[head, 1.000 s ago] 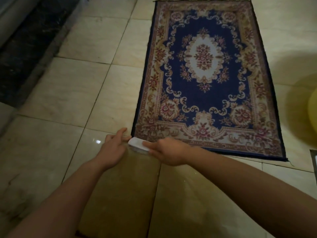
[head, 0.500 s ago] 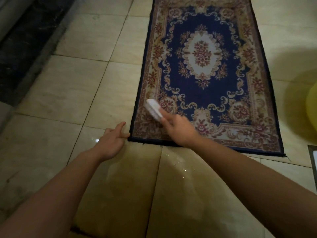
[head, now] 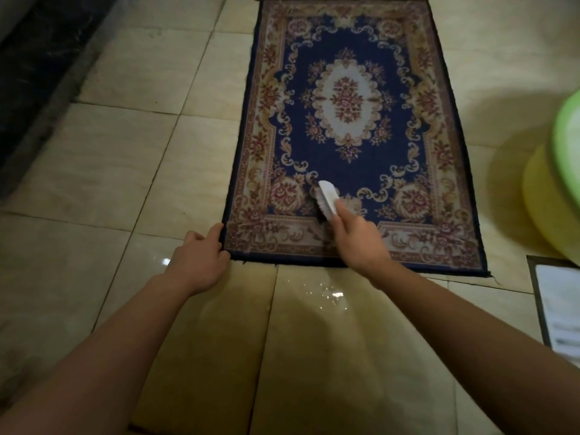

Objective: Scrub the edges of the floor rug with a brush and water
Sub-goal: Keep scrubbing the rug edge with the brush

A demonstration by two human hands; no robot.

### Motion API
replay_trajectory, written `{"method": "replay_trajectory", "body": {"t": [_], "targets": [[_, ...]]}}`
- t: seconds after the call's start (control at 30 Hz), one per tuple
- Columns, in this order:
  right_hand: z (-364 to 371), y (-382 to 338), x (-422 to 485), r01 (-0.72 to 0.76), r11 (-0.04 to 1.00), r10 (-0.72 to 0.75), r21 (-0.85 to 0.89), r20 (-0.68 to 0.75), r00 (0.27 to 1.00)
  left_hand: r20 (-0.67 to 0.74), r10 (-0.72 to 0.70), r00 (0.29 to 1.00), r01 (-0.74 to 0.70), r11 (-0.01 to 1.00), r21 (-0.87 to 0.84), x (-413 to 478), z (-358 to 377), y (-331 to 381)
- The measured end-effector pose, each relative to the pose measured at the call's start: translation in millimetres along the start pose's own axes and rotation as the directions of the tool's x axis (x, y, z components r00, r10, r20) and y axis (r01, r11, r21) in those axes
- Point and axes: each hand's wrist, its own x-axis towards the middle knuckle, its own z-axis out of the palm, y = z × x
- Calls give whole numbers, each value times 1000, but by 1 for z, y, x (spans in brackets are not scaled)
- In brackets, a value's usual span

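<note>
Rug lies flat on the tiled floor straight ahead of you, blue with a flowered border. Your right hand grips a white brush, bristles down on the pattern just inside the near border, left of its middle. Your left hand holds the rug's near left corner, fingers curled at its edge. Water shines on the tiles just before the near edge. A yellow tub stands off to the right
</note>
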Motion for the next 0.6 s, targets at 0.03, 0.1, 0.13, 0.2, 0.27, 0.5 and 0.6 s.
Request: {"method": "replay_trajectory", "body": {"t": [0.03,0.1,0.13,0.2,0.27,0.5,0.6], "targets": [[9,2,-5,-2,995,4,-98,18,1000,3,-9,1000,9,1000,8,-1,1,0],[38,-3,-31,164,965,-117,-206,222,968,9,-13,1000,12,999,37,-1,2,0],[46,-10,-45,254,953,-183,-167,351,918,16,-13,1000,12,999,50,-2,2,0],[37,-19,-47,315,949,-275,-23,430,860,28,-16,999,14,998,58,-3,1,-1],[18,-16,-22,267,958,-286,104,306,908,28,-15,1000,14,999,45,-4,1,-1],[45,-20,-31,255,961,-205,-106,343,917,28,-13,1000,13,1000,18,-9,-2,2],[41,-32,-31,354,935,-329,27,441,835,35,-1,999,0,999,38,-8,-5,4]]}}
